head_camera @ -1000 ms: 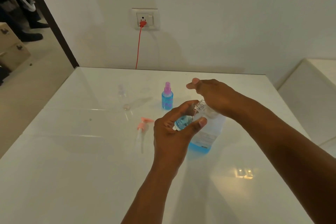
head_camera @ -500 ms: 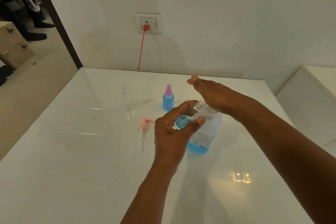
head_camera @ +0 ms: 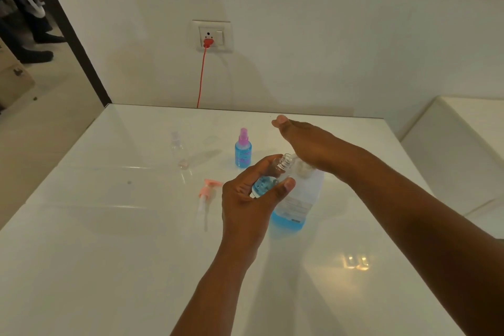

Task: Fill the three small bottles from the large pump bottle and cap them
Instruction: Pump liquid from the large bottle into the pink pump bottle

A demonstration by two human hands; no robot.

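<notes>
My left hand grips a small clear bottle partly filled with blue liquid, tilted, its threaded neck bare. Right behind it the large bottle stands on the table, with no pump and blue liquid low inside. My right hand hovers over the large bottle's open neck with the thumb stretched out; its fingers are hidden behind the hand. A filled small bottle with a pink spray cap stands further back. An empty clear small bottle stands to the left. The pink pump head lies on the table.
The glossy white table ends at the wall behind. A red cable hangs from a wall socket. A white ledge sits to the right. A doorway with a person's legs is at far left.
Both hands stay at the large bottle, hardly moved. My right thumb lifts slightly. The view has shifted a little.
</notes>
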